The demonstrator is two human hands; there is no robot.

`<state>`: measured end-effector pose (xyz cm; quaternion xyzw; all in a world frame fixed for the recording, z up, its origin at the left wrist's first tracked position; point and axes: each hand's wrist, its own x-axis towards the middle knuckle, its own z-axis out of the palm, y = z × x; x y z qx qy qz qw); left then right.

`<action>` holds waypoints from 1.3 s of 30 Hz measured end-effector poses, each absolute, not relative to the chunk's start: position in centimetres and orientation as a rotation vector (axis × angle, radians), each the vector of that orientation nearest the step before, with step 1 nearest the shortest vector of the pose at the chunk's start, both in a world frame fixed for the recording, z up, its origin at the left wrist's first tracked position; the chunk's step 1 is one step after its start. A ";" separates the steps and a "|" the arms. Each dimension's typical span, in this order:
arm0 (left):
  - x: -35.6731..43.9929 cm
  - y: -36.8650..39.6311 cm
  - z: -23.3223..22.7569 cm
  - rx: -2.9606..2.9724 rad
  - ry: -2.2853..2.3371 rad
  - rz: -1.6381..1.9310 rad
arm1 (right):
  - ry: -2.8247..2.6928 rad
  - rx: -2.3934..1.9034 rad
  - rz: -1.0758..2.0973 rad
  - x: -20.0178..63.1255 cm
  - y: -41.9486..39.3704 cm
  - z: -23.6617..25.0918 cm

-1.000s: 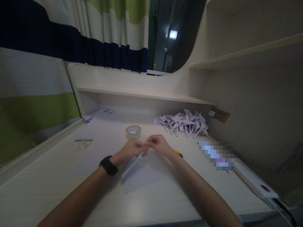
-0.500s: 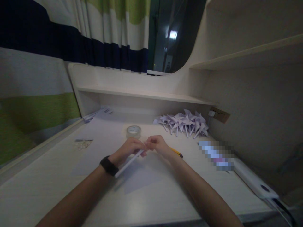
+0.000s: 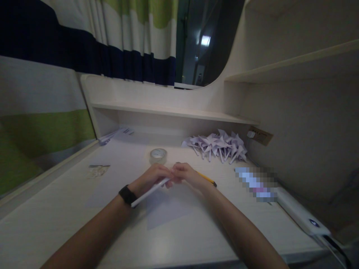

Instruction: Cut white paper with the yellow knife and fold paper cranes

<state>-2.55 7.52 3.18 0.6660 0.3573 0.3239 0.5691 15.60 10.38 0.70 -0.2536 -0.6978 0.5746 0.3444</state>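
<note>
While the paper roll (image 3: 148,191) was a loose, wide fold a second ago, it is now a thin white stick, rolled much tighter. Both hands meet over the middle of the desk (image 3: 56,220). The left hand (image 3: 153,177) has its fingers curled narrow round the top end of the roll, and the right hand (image 3: 186,173) pinches that same end with its fingertips. The other end of the roll now points down past the black watch (image 3: 127,195) on the left wrist, lower and longer than before. It looks like the rolling is close to done, since the roll is now about as thin as the sticks on the pinwheels (image 3: 218,145) piled at the back. A flat sheet (image 3: 168,209) lies on the desk just under the hands. The tape (image 3: 158,155) sits just behind the hands, and a pencil (image 3: 206,178) lies beside the right wrist. None of these have moved.
</note>
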 end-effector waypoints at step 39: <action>-2.7 7.7 2.7 1.503 0.695 0.716 | -1.960 -0.603 1.416 16.1 10.5 1.3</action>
